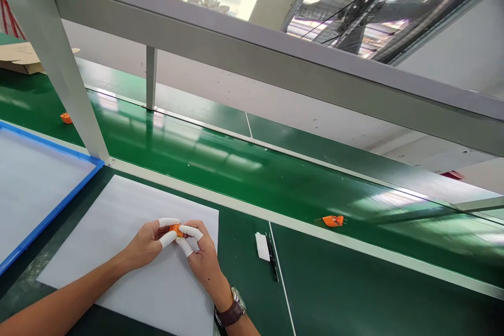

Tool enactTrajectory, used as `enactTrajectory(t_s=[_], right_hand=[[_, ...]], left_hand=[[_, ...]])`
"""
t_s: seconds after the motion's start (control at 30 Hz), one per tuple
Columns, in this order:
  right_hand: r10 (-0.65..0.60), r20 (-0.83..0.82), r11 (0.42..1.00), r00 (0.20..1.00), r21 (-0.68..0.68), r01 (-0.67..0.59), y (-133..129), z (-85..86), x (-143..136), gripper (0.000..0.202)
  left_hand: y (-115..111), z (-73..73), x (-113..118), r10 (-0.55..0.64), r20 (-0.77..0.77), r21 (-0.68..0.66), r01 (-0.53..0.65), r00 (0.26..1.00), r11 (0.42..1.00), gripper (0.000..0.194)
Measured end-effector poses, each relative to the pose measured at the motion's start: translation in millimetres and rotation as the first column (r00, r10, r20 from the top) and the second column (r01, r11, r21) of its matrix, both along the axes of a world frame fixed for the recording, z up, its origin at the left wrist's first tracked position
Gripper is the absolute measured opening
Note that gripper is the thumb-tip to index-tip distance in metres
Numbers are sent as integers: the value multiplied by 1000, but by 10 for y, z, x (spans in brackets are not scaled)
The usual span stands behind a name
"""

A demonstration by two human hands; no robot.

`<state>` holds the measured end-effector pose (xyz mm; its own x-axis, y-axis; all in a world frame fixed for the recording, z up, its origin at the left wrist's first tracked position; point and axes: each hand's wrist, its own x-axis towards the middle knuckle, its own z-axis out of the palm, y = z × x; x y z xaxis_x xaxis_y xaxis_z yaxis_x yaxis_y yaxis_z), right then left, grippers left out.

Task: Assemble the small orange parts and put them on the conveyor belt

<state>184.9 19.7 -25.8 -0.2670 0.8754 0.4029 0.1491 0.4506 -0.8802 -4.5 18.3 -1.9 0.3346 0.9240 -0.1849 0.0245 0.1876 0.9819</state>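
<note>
A small orange plastic part (pixel 177 229) is pinched between the fingertips of both hands, above a white sheet (pixel 129 220). My left hand (pixel 147 241) grips it from the left, with white finger cots on the thumb and index finger. From the right, my right hand (pixel 202 257) holds the same part; white cots cover its fingertips too, and a watch (pixel 232 307) with a dark strap is on that wrist. The fingers hide much of the part, so its exact kind cannot be made out.
Another orange part (pixel 333 220) lies on the green conveyor belt (pixel 220 163), and a further orange piece (pixel 66 117) sits far left. A blue-edged tray (pixel 51 213) is at left. Right of the sheet lie a white piece (pixel 262 247) and a thin black object (pixel 272 260). A metal frame (pixel 236 52) crosses above.
</note>
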Motion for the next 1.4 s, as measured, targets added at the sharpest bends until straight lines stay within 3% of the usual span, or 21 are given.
enactTrajectory(t_s=[0.1,0.23,0.33,0.57,0.83,1.03,1.3,1.4], right_hand=[[33,-91,982,995,-182,-49,26,17,14,20],[39,-254,877,966,-455,-155,63,46,68,42],[52,-292,812,955,-544,-211,80,76,87,44],[89,-266,843,960,-494,-215,37,115,63,40],[98,-303,820,948,-515,-250,19,22,82,48],[184,-292,794,938,-519,-317,27,78,193,59],[227,-136,821,964,-507,-264,66,30,252,57],[141,132,919,981,-387,-80,115,61,269,40]], left_hand=[[9,-24,-3,-5,2,-6,5,1000,1000,41],[16,-75,1,40,14,-55,-39,999,998,40],[3,-93,-1,25,24,-69,-23,999,997,39],[-46,-74,5,-31,-60,36,33,998,999,39],[-28,-64,50,0,-124,74,10,992,997,36],[-22,-42,79,21,-82,75,-15,996,997,31],[-1,-64,78,60,-28,17,-60,998,998,31],[36,-54,42,63,3,11,-63,998,998,34]])
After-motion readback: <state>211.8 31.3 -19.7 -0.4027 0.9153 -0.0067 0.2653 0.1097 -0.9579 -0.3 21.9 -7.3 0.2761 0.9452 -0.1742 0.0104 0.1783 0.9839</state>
